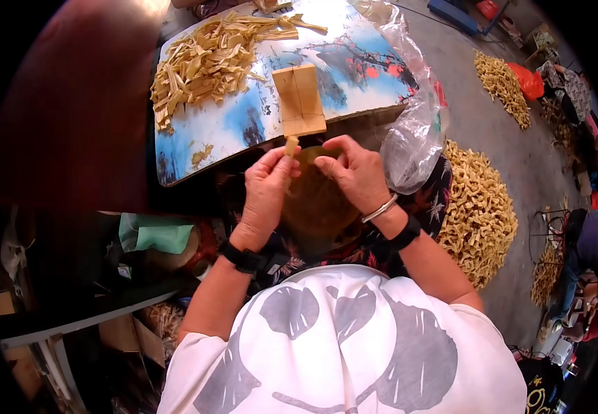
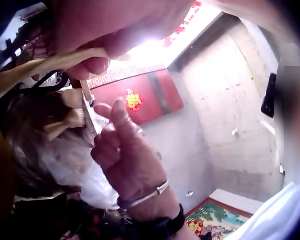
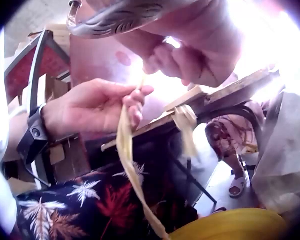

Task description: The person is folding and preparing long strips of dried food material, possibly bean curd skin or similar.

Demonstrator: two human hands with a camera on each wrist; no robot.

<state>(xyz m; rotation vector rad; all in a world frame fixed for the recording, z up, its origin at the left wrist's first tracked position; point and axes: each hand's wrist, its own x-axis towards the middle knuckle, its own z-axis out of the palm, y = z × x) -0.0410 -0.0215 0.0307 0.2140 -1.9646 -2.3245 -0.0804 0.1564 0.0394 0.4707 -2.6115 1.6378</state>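
Note:
The left hand pinches a pale dried strip near the table's front edge. In the right wrist view, that strip hangs long from the left hand past a yellow rounded object. The right hand is held a little apart on the other side, its fingers curled; no held thing shows in it. The left wrist view shows the right hand with its thumb raised. Just beyond the hands, a small wooden stand sits at the table edge.
A heap of dried strips lies on the picture-covered table. Clear plastic hangs at its right edge. Large piles of knotted pieces are on the floor at right. A dark red surface stands at left.

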